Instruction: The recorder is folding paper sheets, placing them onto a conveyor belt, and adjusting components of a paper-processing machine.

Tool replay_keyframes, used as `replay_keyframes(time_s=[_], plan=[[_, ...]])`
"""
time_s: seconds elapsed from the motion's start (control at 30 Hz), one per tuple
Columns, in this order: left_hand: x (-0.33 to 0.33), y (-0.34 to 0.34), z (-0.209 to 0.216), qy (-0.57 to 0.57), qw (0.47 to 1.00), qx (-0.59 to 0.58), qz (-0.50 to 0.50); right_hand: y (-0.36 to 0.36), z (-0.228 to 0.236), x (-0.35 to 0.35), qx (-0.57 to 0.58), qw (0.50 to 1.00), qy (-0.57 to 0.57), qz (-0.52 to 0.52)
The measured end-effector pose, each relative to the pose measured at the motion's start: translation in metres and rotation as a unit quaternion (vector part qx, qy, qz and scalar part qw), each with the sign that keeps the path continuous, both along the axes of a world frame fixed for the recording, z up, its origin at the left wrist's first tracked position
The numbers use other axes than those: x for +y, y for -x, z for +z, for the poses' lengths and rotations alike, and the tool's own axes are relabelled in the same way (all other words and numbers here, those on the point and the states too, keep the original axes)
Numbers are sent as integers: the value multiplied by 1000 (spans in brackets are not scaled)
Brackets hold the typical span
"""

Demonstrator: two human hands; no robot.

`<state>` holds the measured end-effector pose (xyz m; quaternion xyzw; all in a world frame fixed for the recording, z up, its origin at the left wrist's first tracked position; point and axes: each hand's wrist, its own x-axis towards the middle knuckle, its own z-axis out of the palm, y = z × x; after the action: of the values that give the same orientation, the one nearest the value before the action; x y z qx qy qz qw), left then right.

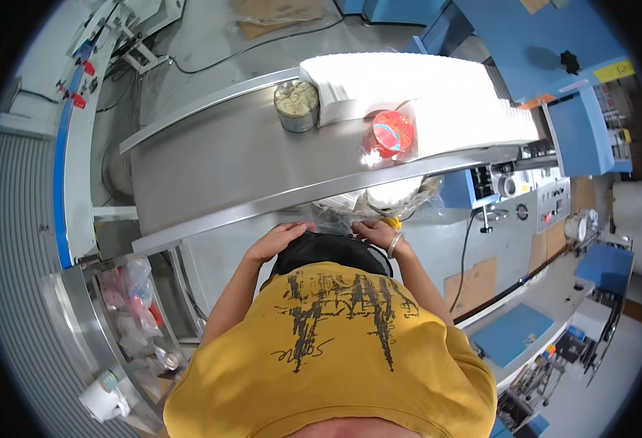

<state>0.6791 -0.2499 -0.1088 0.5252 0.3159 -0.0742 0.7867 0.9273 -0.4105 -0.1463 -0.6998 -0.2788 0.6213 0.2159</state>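
My left hand [283, 239] lies against the black clothing [328, 252] at my lap, its fingers stretched out with nothing in them. My right hand [376, 233] is at the other side of the lap, fingers loosely apart and no object visible in it; a silver bangle [395, 245] circles that wrist. Both hands are below the near rim of a metal trough table [211, 168]. On that table stand a round tin [297, 106] with a pale, crumpled top, a shiny red round container [391, 133] and a long stack of white sheets [408, 80].
Under the table's near edge is a clear plastic bag [350, 212] with white items. Blue machinery [540, 44] stands at the right end. To my left is a metal bin [127, 306] with plastic bags, a white roll [103, 398] beside it. A cable [240, 52] crosses the floor beyond.
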Motion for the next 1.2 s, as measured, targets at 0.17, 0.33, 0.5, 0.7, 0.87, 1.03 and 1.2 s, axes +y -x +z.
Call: replay_keyframes(time_s=[0.17,0.33,0.5,0.7,0.87,1.03,1.2], plan=[[-25,-11,2,20,995,17,99,-36,8,0,-56,995,-77,41],[-43,-19,3,12,989,12,147,-54,25,14,-83,981,-148,94],[-51,-23,12,-21,988,22,154,-63,59,25,-103,977,-147,119],[-43,-25,16,-113,983,43,137,-59,118,31,-51,970,-196,134],[-36,-38,-4,1,985,18,171,-52,127,38,-39,968,-234,82],[-15,-54,6,-35,992,29,114,-27,127,21,-99,970,-221,16],[-1,-83,-23,91,995,-19,-23,-15,119,-56,-145,950,-190,-201]])
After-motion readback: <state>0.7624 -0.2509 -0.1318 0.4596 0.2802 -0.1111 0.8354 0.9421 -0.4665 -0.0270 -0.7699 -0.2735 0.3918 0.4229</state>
